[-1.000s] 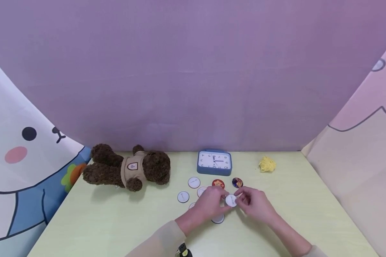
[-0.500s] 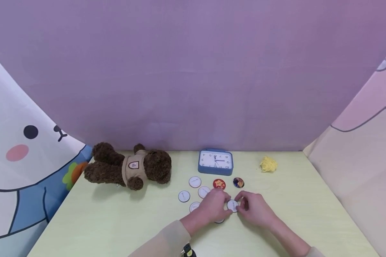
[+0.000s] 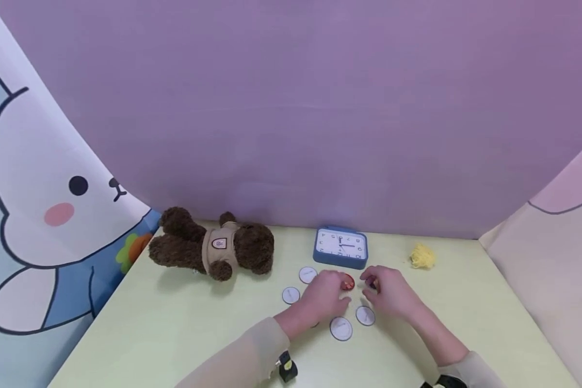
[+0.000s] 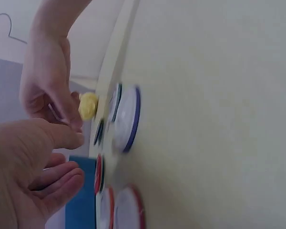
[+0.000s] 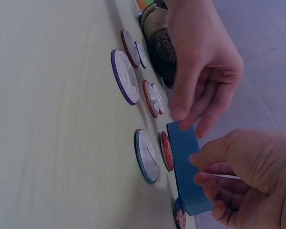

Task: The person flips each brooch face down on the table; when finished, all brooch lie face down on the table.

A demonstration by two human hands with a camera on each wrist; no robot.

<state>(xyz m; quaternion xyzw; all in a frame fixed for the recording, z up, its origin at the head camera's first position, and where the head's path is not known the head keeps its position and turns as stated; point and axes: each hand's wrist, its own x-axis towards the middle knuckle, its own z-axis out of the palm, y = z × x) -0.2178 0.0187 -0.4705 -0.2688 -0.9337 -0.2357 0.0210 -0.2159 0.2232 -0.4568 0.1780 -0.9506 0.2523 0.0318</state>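
Note:
Several round pin badges lie on the table, most with their white pin backs up. My left hand (image 3: 323,296) hovers over the group with relaxed, loosely bent fingers, holding nothing and partly hiding some badges. Just to its right, the white-backed badge (image 3: 365,316) with a green rim (image 5: 145,156) lies flat. Beside my left fingertips is a red badge (image 3: 349,282), picture side up. My right hand (image 3: 389,291) is over a dark picture badge (image 3: 372,284), partly hidden in the head view. In the right wrist view that hand's fingers are loosely bent, apart from the dark badge (image 5: 180,213).
Behind the badges lies a blue clock (image 3: 340,247), its dial upside down. A brown teddy bear (image 3: 213,245) in a beige top lies at the left. A yellow yarn bundle (image 3: 422,256) rests at the back right. A purple cloth (image 3: 291,118) hangs behind the table.
The white-backed badge, earlier pinched between both hands, went down onto the table and was let go. My right hand has moved back toward the dark badge. The head view has shifted.

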